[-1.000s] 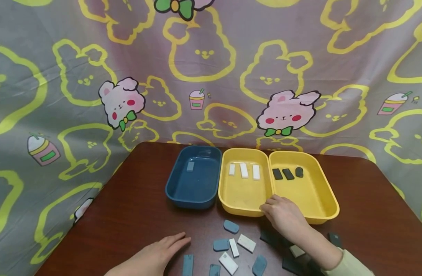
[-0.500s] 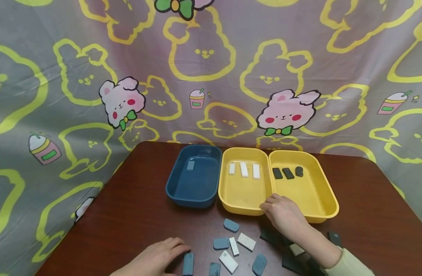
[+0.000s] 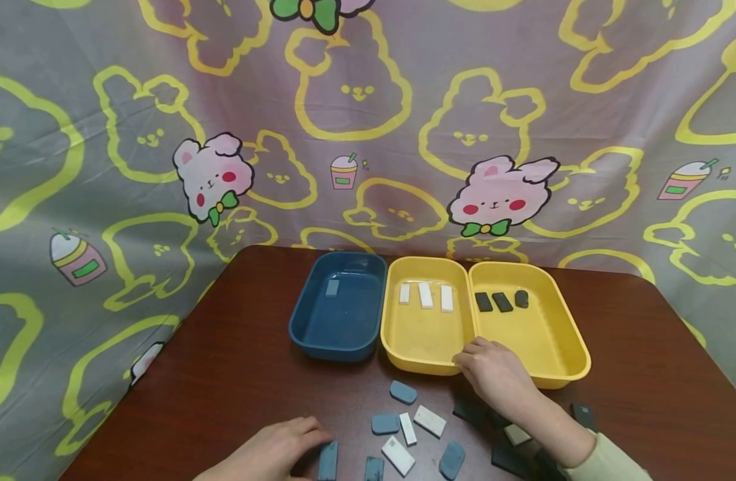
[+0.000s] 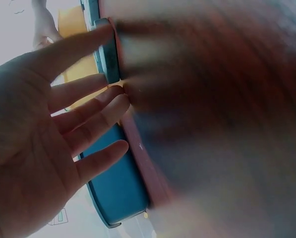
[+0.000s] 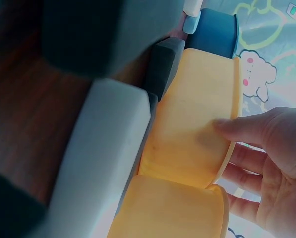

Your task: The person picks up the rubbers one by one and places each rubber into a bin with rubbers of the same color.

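Note:
In the head view, my left hand (image 3: 277, 447) is at the front left, its thumb and index finger at opposite ends of a blue-grey rectangular block (image 3: 328, 459) lying on the table. The left wrist view shows that block (image 4: 107, 52) pinched between them, the other fingers stretched out. My right hand (image 3: 494, 371) holds the near rim of the middle yellow tray (image 3: 428, 366). In the right wrist view, the thumb presses the tray's outer wall (image 5: 187, 109) and the fingers reach over the rim.
A blue tray (image 3: 334, 334) holds one pale blue block. White blocks (image 3: 425, 296) sit in the middle tray, black ones (image 3: 503, 302) in the right yellow tray (image 3: 548, 341). Several blue, white (image 3: 398, 456) and black blocks (image 3: 583, 415) lie in front, some under my right forearm.
My left hand has moved slightly right and down onto the blue-grey block, its fingers bending to take hold of it. My right hand has stayed on the tray rim.

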Motion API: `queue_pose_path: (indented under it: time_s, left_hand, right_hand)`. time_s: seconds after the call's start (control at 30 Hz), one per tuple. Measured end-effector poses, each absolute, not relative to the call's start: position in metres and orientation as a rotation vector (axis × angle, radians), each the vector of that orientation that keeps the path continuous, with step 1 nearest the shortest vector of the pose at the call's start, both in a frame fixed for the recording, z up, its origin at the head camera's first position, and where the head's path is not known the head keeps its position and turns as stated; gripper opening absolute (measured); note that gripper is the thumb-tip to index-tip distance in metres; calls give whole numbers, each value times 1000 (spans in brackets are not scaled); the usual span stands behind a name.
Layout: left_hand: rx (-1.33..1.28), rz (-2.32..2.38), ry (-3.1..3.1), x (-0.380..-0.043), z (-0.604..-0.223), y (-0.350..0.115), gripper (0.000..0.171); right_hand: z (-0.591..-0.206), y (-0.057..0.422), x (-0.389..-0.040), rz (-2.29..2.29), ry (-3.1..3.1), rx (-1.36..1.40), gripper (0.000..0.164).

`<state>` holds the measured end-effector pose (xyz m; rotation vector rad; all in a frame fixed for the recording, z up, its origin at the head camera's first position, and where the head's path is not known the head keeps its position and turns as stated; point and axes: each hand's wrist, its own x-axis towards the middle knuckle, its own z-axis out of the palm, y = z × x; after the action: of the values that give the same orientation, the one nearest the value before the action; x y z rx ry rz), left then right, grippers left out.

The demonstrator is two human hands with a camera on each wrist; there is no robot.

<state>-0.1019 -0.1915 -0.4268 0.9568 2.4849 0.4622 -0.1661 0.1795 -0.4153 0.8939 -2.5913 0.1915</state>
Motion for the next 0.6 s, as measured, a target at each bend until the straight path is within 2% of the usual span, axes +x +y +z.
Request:
queue_pose_path:
  time_s: [0.1,0.23,0.6]
  left_hand:
    - [946,459,2491,-101,-427,-190,55]
    - [954,402,2522,-100,-426,-185,57]
    - [962,344,2590,-99,-430,-178,44]
  right_hand:
    - [-415,179,-166,193,-2591,893,19]
    - [-415,179,-166,199,-2592,892,18]
    - [-416,180,-167,208,-2612,890,15]
